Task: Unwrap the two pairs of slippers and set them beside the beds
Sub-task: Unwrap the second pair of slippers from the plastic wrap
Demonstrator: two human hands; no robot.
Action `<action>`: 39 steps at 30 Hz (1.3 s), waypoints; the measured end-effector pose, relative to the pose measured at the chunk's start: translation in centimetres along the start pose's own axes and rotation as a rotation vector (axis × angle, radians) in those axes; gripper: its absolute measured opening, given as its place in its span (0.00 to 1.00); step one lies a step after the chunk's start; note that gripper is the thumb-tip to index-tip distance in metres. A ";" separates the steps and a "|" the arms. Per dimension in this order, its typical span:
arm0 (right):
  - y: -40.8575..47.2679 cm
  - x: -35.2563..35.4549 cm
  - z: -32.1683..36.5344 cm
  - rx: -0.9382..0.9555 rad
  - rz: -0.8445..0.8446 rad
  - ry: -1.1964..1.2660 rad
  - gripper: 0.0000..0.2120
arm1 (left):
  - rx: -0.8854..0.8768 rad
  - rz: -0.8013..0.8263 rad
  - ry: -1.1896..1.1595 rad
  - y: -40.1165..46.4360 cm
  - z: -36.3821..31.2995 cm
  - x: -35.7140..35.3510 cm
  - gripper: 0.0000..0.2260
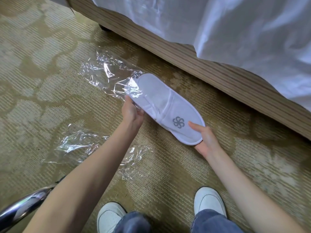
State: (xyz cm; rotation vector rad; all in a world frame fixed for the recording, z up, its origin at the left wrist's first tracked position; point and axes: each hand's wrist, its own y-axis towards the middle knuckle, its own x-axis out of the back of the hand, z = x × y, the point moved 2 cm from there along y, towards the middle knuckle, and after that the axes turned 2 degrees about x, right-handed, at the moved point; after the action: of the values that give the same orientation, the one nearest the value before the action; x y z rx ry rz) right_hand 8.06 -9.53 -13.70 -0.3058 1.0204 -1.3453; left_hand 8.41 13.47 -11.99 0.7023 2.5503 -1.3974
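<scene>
At the lower left of the frame a shiny metal bar enters the picture; I cannot tell what it belongs to. To its right, on the patterned carpet, lie two pieces of clear plastic wrap: one empty sheet at the left centre, and a second wrap above it, whose end still covers the heel of the slippers.

The left hand is closed on the heel end and on the edge of this wrap. It probably holds the wrap back so that the slippers can slide out.

In the centre are the white slippers, flat and apparently stacked as one pair, so I count only one pair here. The right hand pinches the toe end, thumb on top, near the grey logo.

At the upper right runs one bed with a white sheet. At the bottom stand two white shoes.
</scene>
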 end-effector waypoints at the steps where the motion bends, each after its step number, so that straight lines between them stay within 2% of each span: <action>1: 0.0 0.4 0.1 -0.004 -0.019 0.001 0.26 | -0.004 -0.014 0.009 0.3 -0.3 0.1 0.10; 5: -0.3 1.6 -0.3 -0.024 -0.039 -0.003 0.28 | -0.021 -0.026 0.008 1.2 -1.1 0.2 0.12; 8: -0.5 1.8 -0.7 -0.032 -0.037 -0.009 0.29 | -0.028 -0.054 -0.038 1.5 -1.2 0.2 0.17; 12: -0.6 2.0 -1.1 -0.049 -0.039 -0.020 0.27 | -0.045 -0.098 -0.082 1.9 -1.6 0.4 0.15; 20: -0.5 3.0 -0.7 -0.081 -0.001 0.069 0.14 | -0.103 -0.160 -0.199 1.8 -1.9 1.7 0.19; 24: -0.4 2.8 -0.8 -0.087 0.003 0.085 0.20 | -0.115 -0.181 -0.084 1.3 -0.3 2.6 0.19; 30: -0.5 2.7 -1.2 -0.077 0.059 0.200 0.17 | -0.121 -0.138 -0.093 0.7 0.7 2.6 0.17; 33: -0.6 2.6 -1.3 -0.076 0.056 0.259 0.21 | -0.136 -0.156 -0.081 0.6 0.6 2.7 0.14; 36: -0.7 2.3 -1.3 -0.078 0.074 0.241 0.24 | -0.007 -0.070 -0.072 -0.2 1.1 2.4 0.06; 39: -0.7 2.1 -1.2 -0.074 0.073 0.209 0.27 | 0.217 0.039 -0.008 -2.0 3.0 1.8 0.09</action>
State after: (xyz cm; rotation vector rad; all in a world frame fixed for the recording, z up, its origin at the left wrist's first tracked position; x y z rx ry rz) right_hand 6.45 -11.11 -14.79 -0.1829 1.2462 -1.2946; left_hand 5.57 10.67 -12.78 0.7724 2.3889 -1.6764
